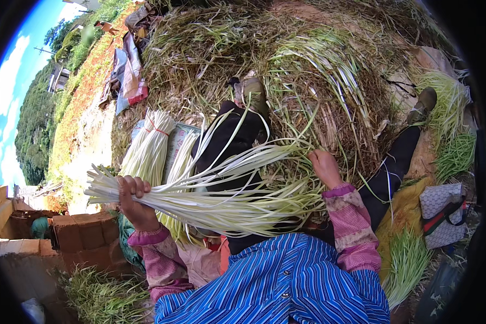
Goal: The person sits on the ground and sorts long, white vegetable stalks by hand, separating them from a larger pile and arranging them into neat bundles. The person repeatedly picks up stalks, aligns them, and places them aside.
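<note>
My left hand (134,198) is wrapped around the white stalk ends of a loose bunch of pale, long-leaved greens (222,198), which look like blanched garlic chives. The bunch lies crosswise above my lap, its yellowish leaf tips fanned out to the right. At those tips is my right hand (325,168), its fingers curled; whether they pinch a leaf is unclear. Beyond my left hand rests a bundle of the same greens (148,146), tied with a red band. Another pale bunch (182,158) lies beside it, partly hidden by the held leaves.
Dry leaf litter (210,52) and discarded pale leaves (328,60) are heaped in front. More greens (445,101) lie at the far right. A patterned bag (441,214) and another bunch (409,259) are nearer on the right. Bricks (85,235) stand at left.
</note>
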Motion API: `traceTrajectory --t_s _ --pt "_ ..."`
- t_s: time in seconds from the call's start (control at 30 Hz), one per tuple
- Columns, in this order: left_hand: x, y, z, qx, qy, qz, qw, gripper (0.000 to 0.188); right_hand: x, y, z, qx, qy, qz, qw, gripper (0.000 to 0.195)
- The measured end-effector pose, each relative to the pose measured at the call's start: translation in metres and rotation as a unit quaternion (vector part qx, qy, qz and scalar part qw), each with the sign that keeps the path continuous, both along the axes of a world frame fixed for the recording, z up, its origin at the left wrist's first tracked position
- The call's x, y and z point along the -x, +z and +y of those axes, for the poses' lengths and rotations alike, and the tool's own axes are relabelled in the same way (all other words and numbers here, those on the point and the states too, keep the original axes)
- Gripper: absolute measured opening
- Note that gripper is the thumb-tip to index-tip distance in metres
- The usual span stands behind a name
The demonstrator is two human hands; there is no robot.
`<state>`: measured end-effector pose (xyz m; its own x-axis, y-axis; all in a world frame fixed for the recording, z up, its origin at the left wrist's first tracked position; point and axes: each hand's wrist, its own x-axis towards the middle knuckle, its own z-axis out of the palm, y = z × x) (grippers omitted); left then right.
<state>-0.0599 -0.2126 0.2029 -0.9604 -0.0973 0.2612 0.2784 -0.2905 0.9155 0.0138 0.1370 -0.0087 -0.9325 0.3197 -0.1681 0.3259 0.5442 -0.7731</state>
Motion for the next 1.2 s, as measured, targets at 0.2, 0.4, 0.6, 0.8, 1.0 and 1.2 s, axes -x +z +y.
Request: traceTrajectory --t_s 0.2,0.4,0.6,0.8,1.0,1.2 --pt "-0.006 0.012 0.014 -0.01 -0.007 0.01 1.0 0.02 0.016 0.081 0.035 -0.274 0.01 0.176 0.945 0.022" --pt "-0.014 0.029 0.034 -0.004 -0.068 0.041 0.997 0.019 0.061 0.113 -0.05 -0.252 0.184 0.362 0.879 0.021" --pt "-0.012 0.029 0.051 -0.004 -0.07 0.031 0.997 0.019 0.039 0.061 -0.017 0.268 -0.003 0.111 0.957 0.013" --pt "-0.013 0.03 0.06 0.0 -0.077 0.037 0.996 0.019 -0.002 0.091 0.006 -0.114 -0.078 0.25 0.958 0.017" --pt "-0.016 0.035 0.073 -0.006 -0.098 0.042 0.994 0.016 -0.021 0.147 -0.059 -0.064 0.106 0.415 0.902 0.014" --pt "-0.025 0.044 0.088 0.003 -0.132 0.064 0.989 0.014 -0.017 0.132 -0.082 0.035 0.054 0.366 0.928 0.014"
